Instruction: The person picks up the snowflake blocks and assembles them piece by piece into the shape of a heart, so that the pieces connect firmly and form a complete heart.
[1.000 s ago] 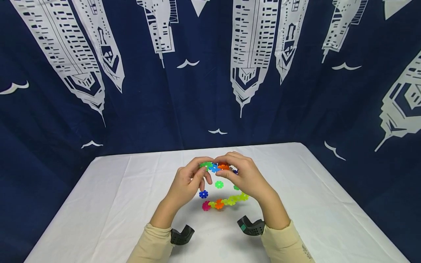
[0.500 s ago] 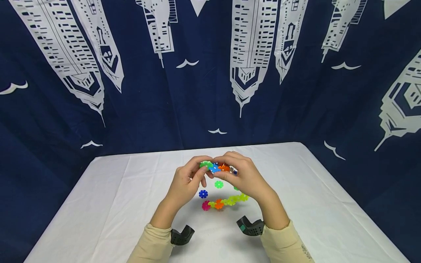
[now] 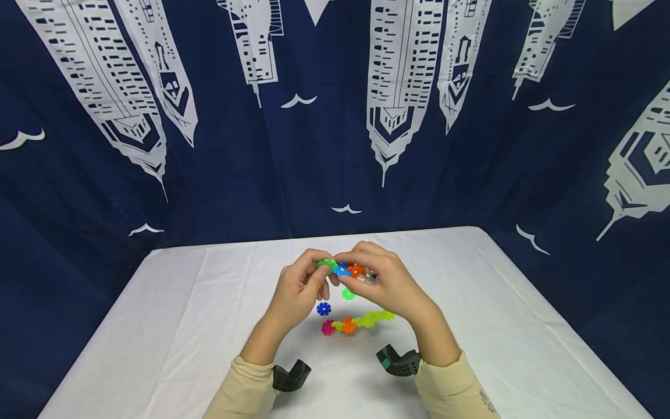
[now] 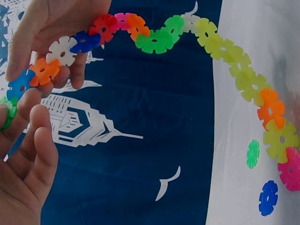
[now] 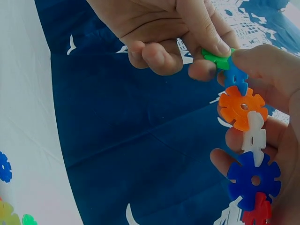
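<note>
My left hand (image 3: 293,294) pinches a green snowflake disc (image 5: 216,61) between thumb and index finger. Right beside it, my right hand (image 3: 392,282) pinches a light blue snowflake disc (image 5: 236,80), whose edge meets the green one. From the light blue disc runs a long chain of linked discs, with an orange disc (image 4: 44,71), a white disc (image 4: 62,51) and a dark blue disc (image 5: 254,180) lying along the right fingers. Beyond them it sags through several yellow discs (image 4: 225,49) to a pink end disc (image 4: 290,169) low over the table.
A loose green disc (image 4: 253,154) and a loose blue disc (image 4: 268,198) lie on the white-covered table (image 3: 183,326), close to the chain's pink end. Behind the table hangs a navy curtain (image 3: 314,163) with white buildings. Each wrist carries a black camera mount (image 3: 399,361).
My right thumb and fingers have shifted slightly left, closer to the left fingertips. The left fingers have drawn in below the green disc. Part of the chain beneath the right hand is now covered.
</note>
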`<state>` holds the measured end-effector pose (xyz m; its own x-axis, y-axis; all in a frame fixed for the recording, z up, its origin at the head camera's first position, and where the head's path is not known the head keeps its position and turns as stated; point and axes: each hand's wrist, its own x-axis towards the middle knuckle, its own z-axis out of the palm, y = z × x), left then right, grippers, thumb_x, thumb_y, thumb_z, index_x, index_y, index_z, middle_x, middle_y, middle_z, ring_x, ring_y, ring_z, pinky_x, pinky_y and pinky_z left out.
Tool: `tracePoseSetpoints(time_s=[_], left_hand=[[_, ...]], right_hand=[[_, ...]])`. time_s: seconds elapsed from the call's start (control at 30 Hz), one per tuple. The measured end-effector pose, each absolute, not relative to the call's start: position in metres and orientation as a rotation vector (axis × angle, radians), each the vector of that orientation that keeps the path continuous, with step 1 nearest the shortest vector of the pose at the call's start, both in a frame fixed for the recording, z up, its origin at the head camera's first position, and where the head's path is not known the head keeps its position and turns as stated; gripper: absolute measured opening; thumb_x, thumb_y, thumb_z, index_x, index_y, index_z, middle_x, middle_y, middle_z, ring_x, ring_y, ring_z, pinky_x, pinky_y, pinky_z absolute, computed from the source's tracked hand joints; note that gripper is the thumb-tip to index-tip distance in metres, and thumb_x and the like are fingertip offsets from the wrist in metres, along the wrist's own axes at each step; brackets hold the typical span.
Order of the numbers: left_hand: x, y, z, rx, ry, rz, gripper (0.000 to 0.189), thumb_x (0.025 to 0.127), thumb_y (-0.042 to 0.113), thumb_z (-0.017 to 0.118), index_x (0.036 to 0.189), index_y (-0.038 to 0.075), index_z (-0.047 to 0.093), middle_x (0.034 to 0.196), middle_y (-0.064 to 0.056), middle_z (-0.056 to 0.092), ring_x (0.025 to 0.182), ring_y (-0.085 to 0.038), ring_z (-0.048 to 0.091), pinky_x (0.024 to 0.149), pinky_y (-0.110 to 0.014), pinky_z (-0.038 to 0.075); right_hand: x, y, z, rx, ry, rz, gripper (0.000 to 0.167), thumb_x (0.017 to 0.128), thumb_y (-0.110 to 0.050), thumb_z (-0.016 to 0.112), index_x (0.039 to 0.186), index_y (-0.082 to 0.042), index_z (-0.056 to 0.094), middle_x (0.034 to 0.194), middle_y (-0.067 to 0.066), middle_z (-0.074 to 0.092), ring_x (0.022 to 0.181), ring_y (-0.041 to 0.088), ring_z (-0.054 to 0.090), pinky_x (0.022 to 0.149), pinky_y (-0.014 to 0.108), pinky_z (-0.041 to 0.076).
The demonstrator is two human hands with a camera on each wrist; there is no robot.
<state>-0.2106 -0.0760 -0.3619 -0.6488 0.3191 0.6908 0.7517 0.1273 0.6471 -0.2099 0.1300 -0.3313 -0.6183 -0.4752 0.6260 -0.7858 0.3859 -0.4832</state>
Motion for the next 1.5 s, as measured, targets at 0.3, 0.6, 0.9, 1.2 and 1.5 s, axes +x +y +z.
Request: tracePoseSetpoints(time_s=[0.3,0.6,0.9,1.2,1.5], left_hand=[[-0.21,-0.076,-0.359,-1.097,-2.048,-1.583,0.011,0.103,-0.002,0.046,0.107,0.004,0.054,0.071,-0.011,0.058,0.045,-0.012,0.047,0.043,-0.021,0.045],[-0.21,-0.076,-0.36,-1.146,-2.052,-1.627,0.011,0.103,-0.004,0.043,0.108,0.001,0.051,0.067,-0.011,0.052,0.046,-0.008,0.042,0.042,-0.019,0.04],[-0.211,-0.077,-0.361,-1.166,-2.07,-1.658,0.012,0.103,-0.004,0.042,0.109,0.001,0.052,0.063,-0.009,0.045,0.051,-0.006,0.039,0.046,-0.018,0.037],[-0.21,-0.08,-0.359,-1.175,-2.082,-1.744,0.012,0.102,-0.004,0.043,0.113,-0.001,0.046,0.06,-0.009,0.04,0.049,-0.01,0.034,0.044,-0.022,0.03],[-0.212,-0.081,-0.36,-1.061,-2.097,-1.699,0.014,0.101,0.001,0.054,0.114,0.004,0.056,0.074,-0.017,0.069,0.048,-0.018,0.056,0.05,-0.027,0.053]], right_hand=[[-0.21,0.132,-0.332,1.117,-2.275,1.093,0.027,0.086,-0.011,0.076,0.113,-0.015,0.074,0.095,-0.005,0.067,0.09,0.009,0.058,0.074,0.024,0.054],[-0.211,0.135,-0.332,1.135,-2.288,1.091,0.028,0.086,-0.011,0.075,0.114,-0.014,0.074,0.092,-0.006,0.066,0.087,0.008,0.055,0.068,0.022,0.051],[-0.213,0.138,-0.331,1.169,-2.281,1.066,0.029,0.084,-0.008,0.072,0.112,-0.016,0.074,0.088,-0.007,0.063,0.083,0.008,0.052,0.064,0.022,0.047],[-0.213,0.141,-0.331,1.13,-2.28,1.054,0.028,0.085,-0.009,0.072,0.111,-0.02,0.073,0.093,-0.007,0.065,0.084,0.008,0.054,0.064,0.022,0.047],[-0.213,0.143,-0.331,1.11,-2.265,1.071,0.028,0.087,-0.012,0.074,0.113,-0.021,0.072,0.095,-0.006,0.066,0.085,0.01,0.056,0.064,0.023,0.047]])
